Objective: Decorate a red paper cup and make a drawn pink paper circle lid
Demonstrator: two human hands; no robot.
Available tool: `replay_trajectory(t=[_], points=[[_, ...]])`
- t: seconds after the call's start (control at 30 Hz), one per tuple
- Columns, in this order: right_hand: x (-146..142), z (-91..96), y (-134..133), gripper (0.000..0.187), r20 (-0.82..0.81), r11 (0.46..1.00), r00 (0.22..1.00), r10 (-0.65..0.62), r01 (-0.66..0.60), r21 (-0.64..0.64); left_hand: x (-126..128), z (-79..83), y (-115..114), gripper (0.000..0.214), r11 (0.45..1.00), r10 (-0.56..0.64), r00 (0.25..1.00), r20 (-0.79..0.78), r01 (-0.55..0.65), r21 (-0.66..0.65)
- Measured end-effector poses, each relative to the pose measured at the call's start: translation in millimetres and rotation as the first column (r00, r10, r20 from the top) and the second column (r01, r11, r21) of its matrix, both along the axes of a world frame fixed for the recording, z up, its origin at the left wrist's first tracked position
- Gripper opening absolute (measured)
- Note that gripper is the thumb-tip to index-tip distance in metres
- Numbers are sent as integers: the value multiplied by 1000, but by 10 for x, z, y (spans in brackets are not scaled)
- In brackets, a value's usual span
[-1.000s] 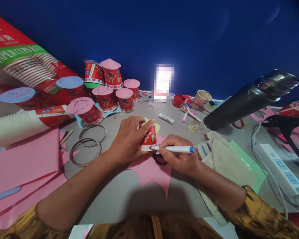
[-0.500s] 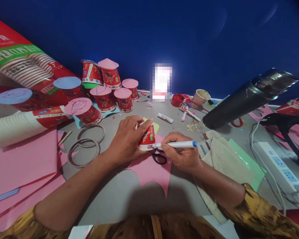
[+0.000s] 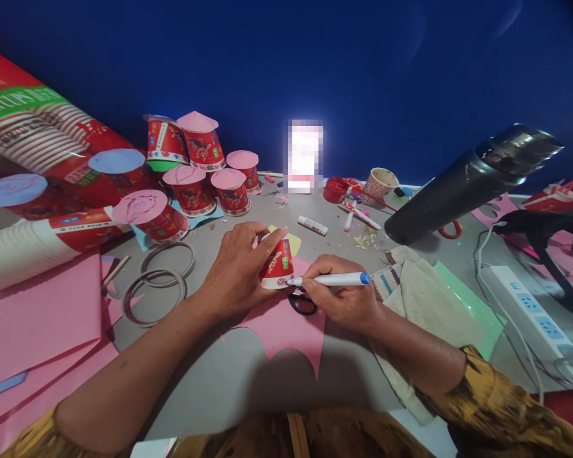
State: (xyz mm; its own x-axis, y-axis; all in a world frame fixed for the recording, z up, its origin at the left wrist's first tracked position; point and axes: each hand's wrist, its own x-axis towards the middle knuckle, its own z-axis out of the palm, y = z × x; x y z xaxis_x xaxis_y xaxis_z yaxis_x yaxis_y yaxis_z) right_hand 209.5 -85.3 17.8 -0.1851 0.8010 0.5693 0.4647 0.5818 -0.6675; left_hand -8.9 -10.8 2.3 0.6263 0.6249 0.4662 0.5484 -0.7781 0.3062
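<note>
My left hand (image 3: 241, 264) is wrapped round a red paper cup (image 3: 280, 261) with a white band along its lower edge. In my right hand (image 3: 341, 296) is a white marker with a blue end (image 3: 341, 278), held like a pen. The marker's tip meets the white band, or comes very close to it. Under both hands lies a cut piece of pink paper (image 3: 291, 327). The black handles of a pair of scissors (image 3: 302, 304) show below the marker; the blades are hidden. A bit of yellow paper (image 3: 291, 240) sticks out behind the cup.
To the left stand several red cups (image 3: 190, 198) topped with paper discs, beside two tape rings (image 3: 155, 296) and pink sheets (image 3: 38, 312). A glue stick (image 3: 312, 225) lies ahead. At right are a dark flask (image 3: 439, 194), a cloth (image 3: 420, 305) and a power strip (image 3: 537, 312).
The whole view has shifted slightly, so things sit a little further left. Both hands keep their hold on the cup and marker, with the marker's tip still at the white band.
</note>
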Motion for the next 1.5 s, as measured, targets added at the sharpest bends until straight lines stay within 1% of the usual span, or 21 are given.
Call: replay_trajectory(t=[0.23, 0.5, 0.67, 0.73, 0.87, 0.93, 1.0, 1.07, 1.13, 1.2, 1.37, 1.5], points=[[-24, -27, 6, 14, -15, 999, 1000, 27, -28, -40, 0, -2, 5, 73, 1000, -1, 1000, 1, 1, -11], [-18, -20, 2, 15, 4, 1000, 1000, 0, 0, -21, 1, -7, 11, 71, 1000, -7, 1000, -2, 7, 10], [-18, -30, 10, 15, -3, 1000, 1000, 24, -24, -9, -5, -13, 16, 72, 1000, -10, 1000, -3, 10, 9], [-12, -38, 13, 15, -8, 1000, 1000, 18, -18, -1, -8, -16, 19, 73, 1000, -16, 1000, 6, 16, 5], [22, -40, 3, 11, -50, 999, 998, -38, 39, 19, -12, -20, 15, 75, 1000, -31, 999, 34, 31, -4], [42, -36, -4, 9, -62, 999, 997, -42, 43, 10, -11, -16, 8, 79, 999, -32, 998, 58, 34, -28], [55, -40, -2, 12, -47, 999, 998, -32, 32, -1, -7, -11, 6, 84, 998, -23, 995, 97, 28, -60], [58, -63, 14, 11, -14, 999, 1000, -27, 28, 42, -2, -8, 12, 88, 997, -16, 991, 135, 27, -78], [51, -104, 43, 7, 27, 992, 1000, -16, 12, 128, 2, -8, 23, 90, 996, -14, 986, 165, 28, -81], [40, -150, 72, 11, 79, 982, 997, -1, -14, 189, 5, -10, 31, 91, 996, -24, 982, 185, 40, -83], [29, -210, 97, 11, 212, 972, 977, -22, -29, 235, 20, -7, 10, 91, 993, -20, 977, 213, 44, -110], [26, -228, 89, 11, 245, 954, 969, -33, -43, 298, 37, 6, -29, 88, 990, -6, 973, 230, 39, -137]])
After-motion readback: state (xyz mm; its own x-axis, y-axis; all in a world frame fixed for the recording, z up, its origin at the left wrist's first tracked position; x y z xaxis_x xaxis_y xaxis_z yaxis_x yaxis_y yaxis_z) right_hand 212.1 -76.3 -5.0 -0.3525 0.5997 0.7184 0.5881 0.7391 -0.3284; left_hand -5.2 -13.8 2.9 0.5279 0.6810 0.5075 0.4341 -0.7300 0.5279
